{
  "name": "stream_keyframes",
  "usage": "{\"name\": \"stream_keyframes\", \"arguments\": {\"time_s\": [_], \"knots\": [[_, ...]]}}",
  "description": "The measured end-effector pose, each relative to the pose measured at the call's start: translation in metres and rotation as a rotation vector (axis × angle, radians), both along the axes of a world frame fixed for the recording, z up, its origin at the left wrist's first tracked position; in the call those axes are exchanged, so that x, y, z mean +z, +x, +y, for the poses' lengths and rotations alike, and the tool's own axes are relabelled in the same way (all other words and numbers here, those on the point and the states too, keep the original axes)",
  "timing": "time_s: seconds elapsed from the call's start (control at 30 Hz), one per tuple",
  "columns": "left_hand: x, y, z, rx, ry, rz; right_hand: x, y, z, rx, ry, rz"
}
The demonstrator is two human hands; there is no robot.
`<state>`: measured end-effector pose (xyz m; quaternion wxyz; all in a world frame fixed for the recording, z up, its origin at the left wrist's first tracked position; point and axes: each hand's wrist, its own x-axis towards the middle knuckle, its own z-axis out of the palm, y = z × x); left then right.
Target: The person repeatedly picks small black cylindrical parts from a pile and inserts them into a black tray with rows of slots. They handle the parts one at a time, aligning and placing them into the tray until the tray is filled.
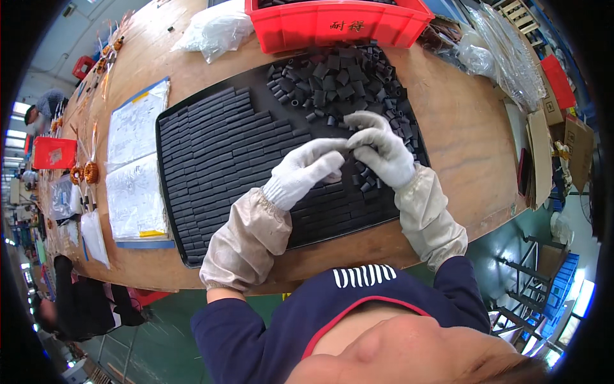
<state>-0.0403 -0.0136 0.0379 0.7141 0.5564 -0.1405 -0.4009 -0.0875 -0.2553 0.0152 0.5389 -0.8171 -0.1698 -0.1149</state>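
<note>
My left hand (306, 171) and my right hand (382, 150), both in white gloves, meet fingertip to fingertip above a black tray (267, 102). The fingers of each are pinched together; something small and dark seems to sit between them, too hidden to name. Under and left of the hands, short black tubes (224, 150) lie side by side in tight slanting rows. A loose heap of black tube pieces (339, 77) fills the tray's far right part, just beyond my right hand. A few loose tubes (366, 180) lie below my right wrist.
A red bin (339, 29) stands past the tray, beside a white plastic bag (214, 32). Papers in sleeves (135, 166) lie on the wooden table (470, 141) at left. Copper-coloured coils (91, 173) and a red box (55, 153) are farther left. Clear plastic bags (505, 61) lie at right.
</note>
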Motion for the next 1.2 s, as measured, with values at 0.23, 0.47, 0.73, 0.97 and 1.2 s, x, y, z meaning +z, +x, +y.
{"name": "stream_keyframes", "arguments": {"time_s": [0.23, 0.47, 0.73, 0.97, 1.2], "knots": [[-0.010, -0.004, -0.003, -0.097, 0.096, 0.035, 0.001, -0.011, 0.008, -0.024, -0.036, -0.064], [-0.008, -0.002, -0.002, -0.004, 0.112, -0.015, 0.017, -0.007, 0.005, -0.158, -0.141, -0.121], [-0.008, 0.003, -0.001, 0.047, 0.168, -0.092, 0.001, -0.005, -0.007, -0.350, -0.757, -0.287], [-0.010, 0.002, -0.003, 0.052, 0.170, -0.106, -0.012, -0.007, -0.008, -0.307, -0.876, -0.270], [-0.008, 0.001, -0.004, 0.041, 0.208, -0.161, -0.010, -0.009, -0.003, -0.286, -0.874, -0.273]]}}
